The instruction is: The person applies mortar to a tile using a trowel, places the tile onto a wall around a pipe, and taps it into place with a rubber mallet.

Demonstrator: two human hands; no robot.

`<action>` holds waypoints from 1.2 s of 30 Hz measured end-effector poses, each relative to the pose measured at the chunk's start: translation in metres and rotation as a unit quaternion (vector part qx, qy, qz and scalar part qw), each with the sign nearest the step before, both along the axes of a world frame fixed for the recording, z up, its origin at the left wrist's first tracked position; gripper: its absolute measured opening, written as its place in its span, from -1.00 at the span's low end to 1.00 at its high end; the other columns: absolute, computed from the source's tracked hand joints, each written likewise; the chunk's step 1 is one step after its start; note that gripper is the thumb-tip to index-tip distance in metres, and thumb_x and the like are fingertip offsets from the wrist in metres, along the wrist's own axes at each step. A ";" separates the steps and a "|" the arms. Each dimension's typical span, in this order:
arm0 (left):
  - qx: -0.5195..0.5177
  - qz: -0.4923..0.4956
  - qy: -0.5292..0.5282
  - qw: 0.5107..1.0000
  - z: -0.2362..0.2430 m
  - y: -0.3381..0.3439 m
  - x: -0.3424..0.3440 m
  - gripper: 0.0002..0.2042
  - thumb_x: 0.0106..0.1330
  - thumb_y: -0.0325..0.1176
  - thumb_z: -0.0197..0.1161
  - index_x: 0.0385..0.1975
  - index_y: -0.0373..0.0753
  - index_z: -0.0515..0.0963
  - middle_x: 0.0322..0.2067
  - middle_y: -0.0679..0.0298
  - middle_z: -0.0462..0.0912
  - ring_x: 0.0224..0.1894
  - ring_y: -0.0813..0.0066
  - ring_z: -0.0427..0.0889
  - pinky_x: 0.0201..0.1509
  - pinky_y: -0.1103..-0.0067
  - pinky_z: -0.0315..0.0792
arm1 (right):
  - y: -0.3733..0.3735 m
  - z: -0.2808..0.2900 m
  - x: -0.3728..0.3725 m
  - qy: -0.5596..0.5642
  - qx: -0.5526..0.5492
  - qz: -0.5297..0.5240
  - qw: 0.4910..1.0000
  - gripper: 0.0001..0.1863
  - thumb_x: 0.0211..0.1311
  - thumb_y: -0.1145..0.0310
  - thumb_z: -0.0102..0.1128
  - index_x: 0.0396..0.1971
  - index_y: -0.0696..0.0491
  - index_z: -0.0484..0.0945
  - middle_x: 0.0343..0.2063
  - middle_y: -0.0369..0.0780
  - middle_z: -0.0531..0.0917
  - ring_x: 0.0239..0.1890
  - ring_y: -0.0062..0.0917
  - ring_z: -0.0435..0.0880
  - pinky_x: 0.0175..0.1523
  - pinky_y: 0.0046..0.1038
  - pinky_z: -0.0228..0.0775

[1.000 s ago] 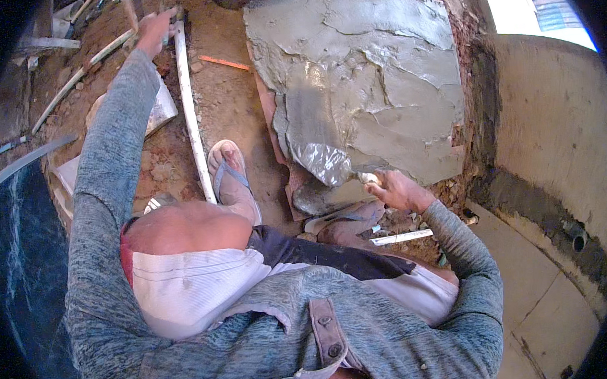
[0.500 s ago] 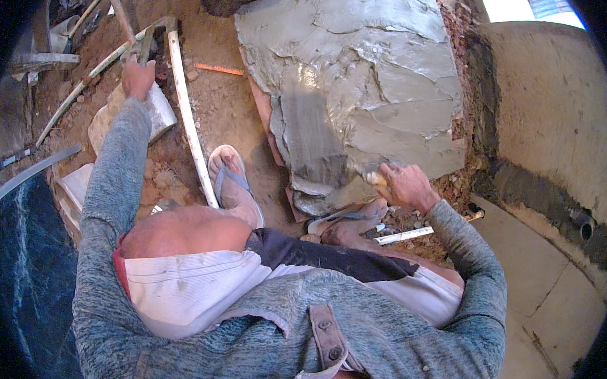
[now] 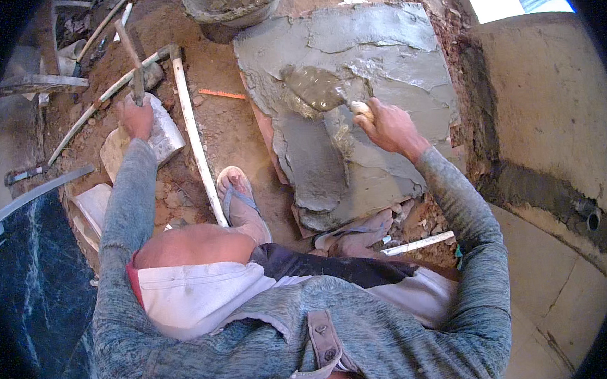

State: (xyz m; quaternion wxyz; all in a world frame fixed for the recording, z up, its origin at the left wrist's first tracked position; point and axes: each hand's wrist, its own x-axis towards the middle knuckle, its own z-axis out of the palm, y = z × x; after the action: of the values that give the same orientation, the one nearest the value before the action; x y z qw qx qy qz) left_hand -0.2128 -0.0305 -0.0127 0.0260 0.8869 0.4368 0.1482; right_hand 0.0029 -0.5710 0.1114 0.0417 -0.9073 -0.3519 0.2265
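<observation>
My right hand (image 3: 386, 123) grips the pale handle of a trowel (image 3: 315, 89), whose wet blade lies on grey mortar (image 3: 393, 68) spread thickly over a reddish-edged slab. A smoothed darker patch runs below the blade. My left hand (image 3: 136, 117) is closed on the lower end of a narrow stick-like tool (image 3: 128, 48), wooden above and greyer near my fingers; what kind of tool it is, I cannot make out. It is over a pale broken block (image 3: 163, 128), left of a white pipe (image 3: 195, 133).
A bucket with mortar (image 3: 236, 21) stands beyond the slab. An orange strip (image 3: 223, 93) lies on the dirt. Pipes and rubble lie left, by dark marble (image 3: 40, 272). A plastered wall (image 3: 538, 88) with a pipe stub (image 3: 592, 221) rises right. My feet are beside the slab.
My right hand and trowel have moved up across the mortar from its lower edge. My left hand has come down and toward me from the top of the pipes.
</observation>
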 end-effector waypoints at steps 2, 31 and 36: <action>0.008 -0.046 -0.027 0.999 0.030 -0.039 0.019 -0.54 0.17 -0.13 0.33 -0.02 -0.30 0.53 -0.11 -0.06 0.57 -0.07 0.04 0.57 0.04 0.29 0.43 | -0.019 0.011 -0.009 0.060 0.019 -0.084 0.994 -0.51 0.29 -0.04 0.05 -0.25 0.18 0.44 -0.39 0.06 0.64 -0.32 0.01 0.63 -0.22 -0.10 0.42; -0.824 -0.048 -0.127 0.550 -0.028 -0.233 0.057 -0.82 0.29 -0.25 0.05 -0.19 -0.15 0.39 -0.28 0.28 0.45 -0.24 0.37 0.50 -0.13 0.30 0.52 | 0.182 0.116 0.062 0.168 0.391 -0.080 0.901 -0.50 0.20 -0.04 0.14 -0.34 0.20 0.61 -0.50 -0.08 0.66 -0.41 -0.35 0.67 -0.28 -0.30 0.47; -0.808 -0.025 -0.119 0.576 -0.028 -0.230 0.052 -0.88 0.26 -0.34 0.02 -0.26 -0.18 0.37 -0.31 0.25 0.49 -0.24 0.35 0.54 -0.14 0.31 0.56 | 0.094 0.117 0.038 0.070 0.289 -0.064 0.953 -0.53 0.25 0.06 0.14 -0.14 0.21 0.58 -0.38 -0.14 0.67 -0.28 -0.46 0.63 -0.15 -0.38 0.47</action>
State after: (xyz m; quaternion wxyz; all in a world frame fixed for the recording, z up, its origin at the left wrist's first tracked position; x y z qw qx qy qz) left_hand -0.1613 -0.2603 -0.0404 0.7876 0.4832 0.3460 -0.1627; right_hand 0.0406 -0.4773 0.2283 0.3409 -0.8589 -0.3401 0.1747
